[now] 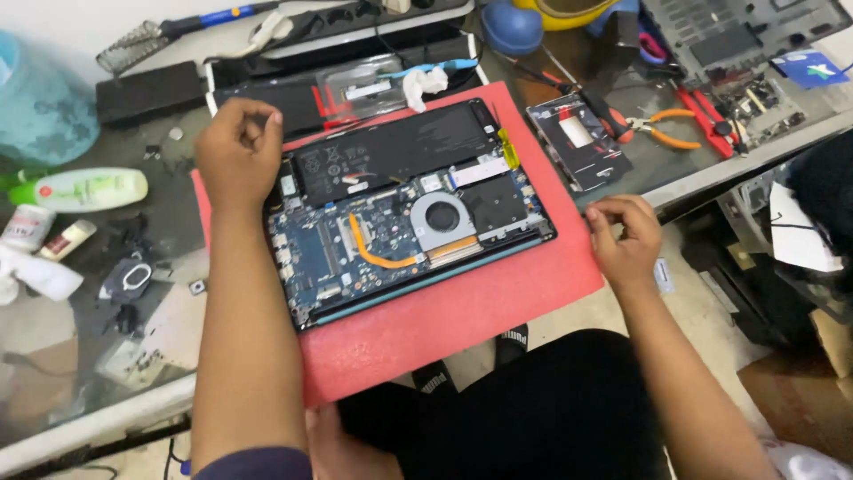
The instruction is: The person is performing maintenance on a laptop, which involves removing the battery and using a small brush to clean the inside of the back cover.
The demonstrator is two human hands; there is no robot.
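Right now the opened laptop is lying on the red mat, long axis running left to right. The left hand is hovering curled and empty at its far-left corner, nearer than the right hand, which is pinching something too small to identify off its right end.

even bright light, soft shadows, slight blur

A cluttered glass workbench carries a red mat beneath my fingers, a green bottle left of them, orange pliers beyond my right fingers.
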